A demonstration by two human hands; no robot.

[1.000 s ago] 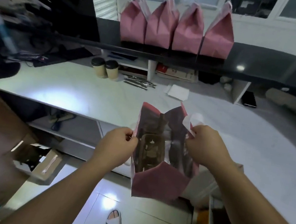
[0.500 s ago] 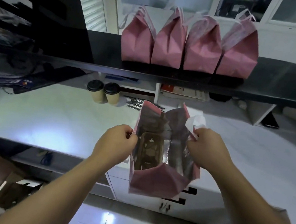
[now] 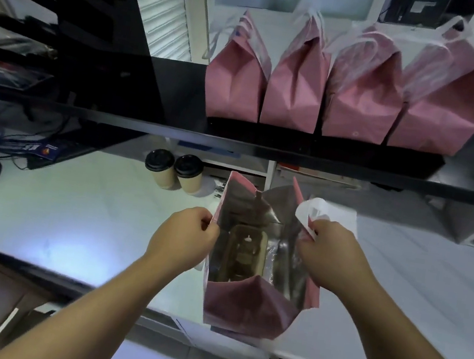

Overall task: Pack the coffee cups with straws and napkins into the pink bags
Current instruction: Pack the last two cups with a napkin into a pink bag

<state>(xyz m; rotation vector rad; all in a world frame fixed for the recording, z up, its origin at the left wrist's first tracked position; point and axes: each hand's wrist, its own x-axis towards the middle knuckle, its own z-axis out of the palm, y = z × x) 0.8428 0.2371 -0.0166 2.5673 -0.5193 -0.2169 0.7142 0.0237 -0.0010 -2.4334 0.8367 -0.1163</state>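
An open pink bag hangs between the hands above the near edge of the white counter. The left hand pinches its left rim; the right hand grips the right rim together with a white handle. Two lidded coffee cups stand beyond the left hand. Four filled pink bags line the black shelf farther back.

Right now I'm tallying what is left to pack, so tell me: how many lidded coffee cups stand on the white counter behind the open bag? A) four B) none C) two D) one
C: two coffee cups with black lids stand side by side on the white counter, behind the open pink bag that the left hand and right hand hold by its sides.
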